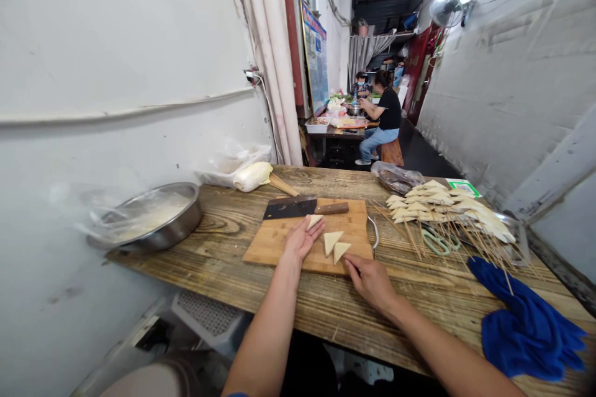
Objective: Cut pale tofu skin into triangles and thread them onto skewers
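My left hand [302, 239] is palm up over the cutting board [261, 243], with a pale yellow triangular slice [315, 220] resting on its fingers. Two more such slices lie side by side on the board, a left slice [332, 242] and a right slice [341, 252]. My right hand [371, 280] is at the board's near right edge, fingers curled and thumb against the index finger. Its fingertips are close to the right slice; what they pinch, if anything, cannot be made out. Behind my left hand lies a cleaver [291, 208] with a wooden handle.
Skewered triangular slices [437, 198] are heaped at the right, beside green-handled scissors [437, 243] and a blue cloth [526, 322]. A steel basin [186, 223] and a cabbage [252, 177] stand left. A dark plastic bag [398, 178] lies behind. Two people sit at a far table [331, 132].
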The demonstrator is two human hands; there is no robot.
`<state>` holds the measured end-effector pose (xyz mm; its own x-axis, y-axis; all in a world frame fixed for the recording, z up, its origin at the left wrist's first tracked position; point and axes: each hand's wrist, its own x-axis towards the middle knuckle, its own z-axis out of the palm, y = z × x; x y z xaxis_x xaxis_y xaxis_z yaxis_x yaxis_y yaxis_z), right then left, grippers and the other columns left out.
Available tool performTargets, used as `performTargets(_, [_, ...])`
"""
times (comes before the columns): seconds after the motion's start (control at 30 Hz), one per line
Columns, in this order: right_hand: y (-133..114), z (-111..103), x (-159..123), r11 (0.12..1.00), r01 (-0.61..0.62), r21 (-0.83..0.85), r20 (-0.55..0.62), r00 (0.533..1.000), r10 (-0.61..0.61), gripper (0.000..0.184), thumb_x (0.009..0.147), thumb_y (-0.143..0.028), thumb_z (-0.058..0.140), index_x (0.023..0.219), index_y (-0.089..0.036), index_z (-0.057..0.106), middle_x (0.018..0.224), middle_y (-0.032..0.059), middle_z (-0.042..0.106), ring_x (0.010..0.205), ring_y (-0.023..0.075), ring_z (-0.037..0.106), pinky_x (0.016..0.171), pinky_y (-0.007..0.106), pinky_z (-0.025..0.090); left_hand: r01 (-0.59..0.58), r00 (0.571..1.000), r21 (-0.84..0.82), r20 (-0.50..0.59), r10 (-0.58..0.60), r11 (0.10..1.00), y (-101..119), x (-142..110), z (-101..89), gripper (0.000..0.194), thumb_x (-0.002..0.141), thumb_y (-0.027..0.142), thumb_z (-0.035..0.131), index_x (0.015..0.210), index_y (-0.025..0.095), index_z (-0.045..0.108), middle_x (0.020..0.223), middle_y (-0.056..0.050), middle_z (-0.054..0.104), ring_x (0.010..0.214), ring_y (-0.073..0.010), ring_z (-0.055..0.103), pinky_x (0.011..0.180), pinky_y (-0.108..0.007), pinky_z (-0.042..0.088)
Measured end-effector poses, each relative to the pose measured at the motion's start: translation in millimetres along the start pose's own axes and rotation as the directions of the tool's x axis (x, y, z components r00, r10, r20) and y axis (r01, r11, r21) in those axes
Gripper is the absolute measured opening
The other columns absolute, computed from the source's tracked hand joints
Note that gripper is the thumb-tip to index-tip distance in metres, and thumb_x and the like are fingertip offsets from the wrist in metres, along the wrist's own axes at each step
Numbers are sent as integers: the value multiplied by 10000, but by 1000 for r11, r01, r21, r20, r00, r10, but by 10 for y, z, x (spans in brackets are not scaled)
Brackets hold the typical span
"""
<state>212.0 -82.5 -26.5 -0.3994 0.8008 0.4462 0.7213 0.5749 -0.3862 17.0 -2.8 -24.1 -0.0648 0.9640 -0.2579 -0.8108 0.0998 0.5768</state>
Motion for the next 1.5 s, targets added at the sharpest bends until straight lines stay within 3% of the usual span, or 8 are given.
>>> performTargets(0.53, [14, 3, -12, 1000, -11, 12, 23, 1000, 11, 314, 884, -240, 374, 977, -210, 672, 911, 45, 711, 738, 163, 670, 659, 222, 474, -3, 999, 106, 49, -3, 994, -20, -34, -3, 66, 832, 112, 516, 854, 81, 570, 835, -130, 683, 849, -230, 661, 828, -387, 522])
performTargets(0.87, [20, 25, -22, 999, -12, -32, 2, 1000, 12, 335, 891, -242, 352, 1023, -186, 655, 911, 47, 711, 725, 169, 673, 670, 232, 490, 23, 996, 175, 79, -38, 984, -35, -71, 15, 90, 822, 121, 535, 882, 70, 578, 895, -166, 679, 846, -219, 662, 771, -309, 516])
performTargets(1.5, [4, 81, -26, 995, -13, -95, -57, 998, 8, 328, 903, -243, 331, 994, -164, 636, 787, 54, 712, 586, 168, 654, 530, 232, 423, 11, 992, 164, 124, -32, 986, -95, -163, 114, 79, 801, 108, 550, 835, 77, 613, 896, -144, 682, 858, -201, 654, 760, -298, 527])
